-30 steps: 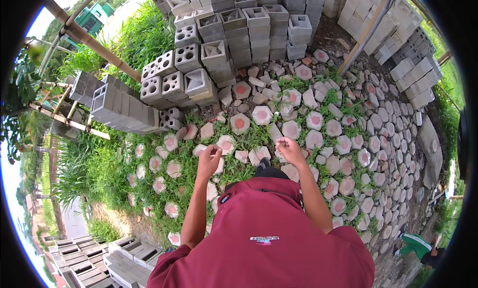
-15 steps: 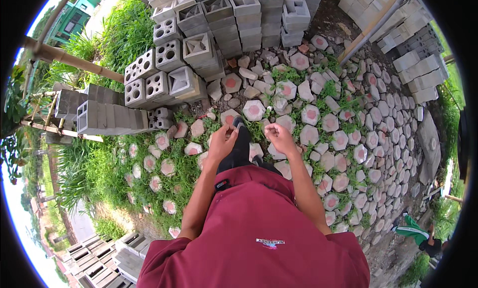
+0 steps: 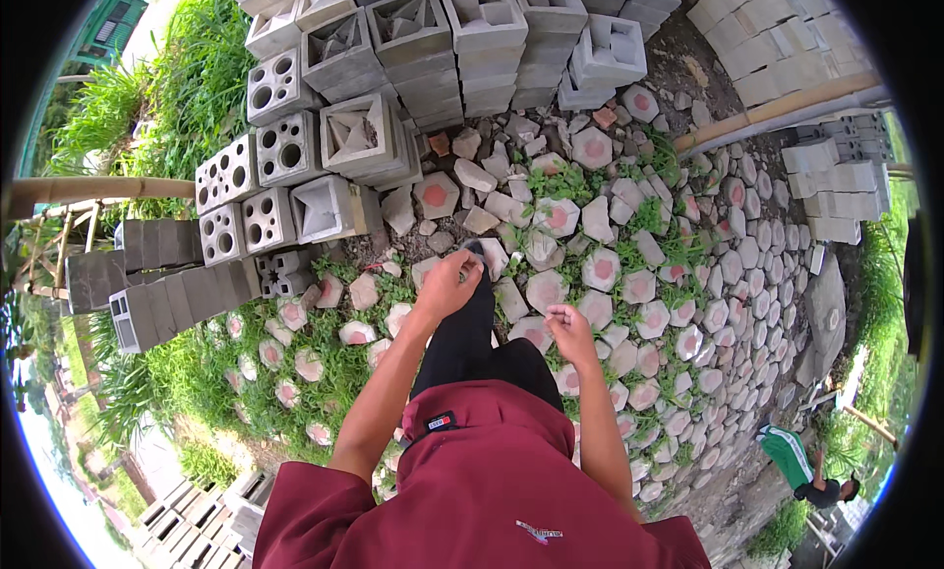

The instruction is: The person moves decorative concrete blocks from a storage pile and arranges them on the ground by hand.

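Note:
My left hand (image 3: 450,282) hovers over my dark trouser leg, thumb and fingers pinched together; whether something small is between them I cannot make out. To its right and lower, my right hand (image 3: 572,333) is loosely closed, with nothing visible in it. Neither hand touches the blocks or the ground. Below them lie pale hexagonal pavers (image 3: 547,290) with reddish centres, set among grass and broken pieces. Nearest ahead on the left are stacked grey concrete vent blocks (image 3: 287,148), some with round holes and some with square recesses (image 3: 356,134).
A row of grey blocks (image 3: 187,296) stands at left, beside a bamboo pole (image 3: 108,188). Another pole (image 3: 777,117) slants at upper right, near pale block stacks (image 3: 762,38). Rubble (image 3: 477,176) lies ahead. A person in green and black (image 3: 792,461) is at far right.
I have stepped forward, so the block stacks appear closer and larger. My right hand sits lower in view, and both hands stay curled. The person at right shows more fully.

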`<control>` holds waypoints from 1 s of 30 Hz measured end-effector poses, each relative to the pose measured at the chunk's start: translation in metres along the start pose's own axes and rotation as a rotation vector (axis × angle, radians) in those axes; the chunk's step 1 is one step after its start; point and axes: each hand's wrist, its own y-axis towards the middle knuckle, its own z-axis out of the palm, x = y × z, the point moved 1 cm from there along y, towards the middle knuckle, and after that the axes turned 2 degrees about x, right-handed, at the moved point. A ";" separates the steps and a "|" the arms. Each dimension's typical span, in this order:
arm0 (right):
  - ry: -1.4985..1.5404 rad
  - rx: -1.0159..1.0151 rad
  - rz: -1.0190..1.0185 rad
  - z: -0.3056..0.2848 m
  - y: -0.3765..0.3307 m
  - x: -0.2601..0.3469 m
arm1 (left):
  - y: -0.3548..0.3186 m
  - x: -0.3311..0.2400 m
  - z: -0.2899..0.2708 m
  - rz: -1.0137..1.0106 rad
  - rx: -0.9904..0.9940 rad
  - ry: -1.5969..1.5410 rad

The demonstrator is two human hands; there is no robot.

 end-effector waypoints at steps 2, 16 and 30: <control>0.084 0.035 -0.002 -0.002 0.037 0.032 | 0.054 -0.017 -0.018 0.001 -0.010 -0.189; 0.263 -0.033 0.065 -0.001 0.282 0.177 | 0.254 0.032 -0.069 -0.386 -0.336 -0.662; 0.507 0.029 0.233 0.008 0.541 0.309 | 0.490 0.060 -0.078 -0.757 -0.511 -0.984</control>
